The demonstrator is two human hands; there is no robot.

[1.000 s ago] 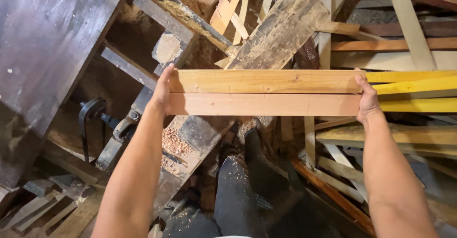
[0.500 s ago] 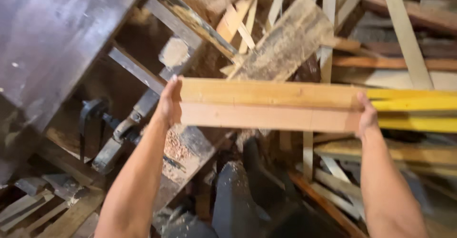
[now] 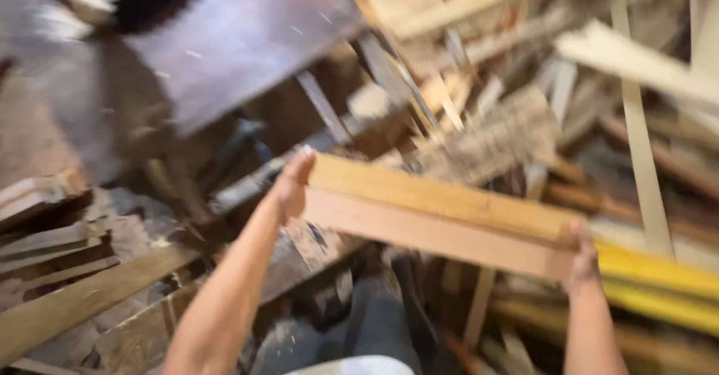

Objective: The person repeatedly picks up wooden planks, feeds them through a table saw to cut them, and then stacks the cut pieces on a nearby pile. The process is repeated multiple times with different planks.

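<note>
Room: a workshop heaped with scrap timber (image 3: 644,143), offcuts lying every way; frame blurred, fine detail lost. A dark saw table (image 3: 240,45) fills the upper left, loose planks (image 3: 67,300) lower left, yellow boards (image 3: 659,285) at right

Surface: nothing flat under me, only rubble of wood and sawdust

Boards (image 3: 438,218): two pale planks stacked flat, held in the air before me, tilted, left end higher. I judge them stiff, dry and moderately light for two hands; rough-sawn faces, so good friction but splinters likely. The pair can slide on one another, so pressure from both ends inward suits best

Left hand (image 3: 293,188): palm flat against the left end, fingers spread upward

Right hand (image 3: 583,259): wrapped on the right end, fingers curled over the top edge
</note>
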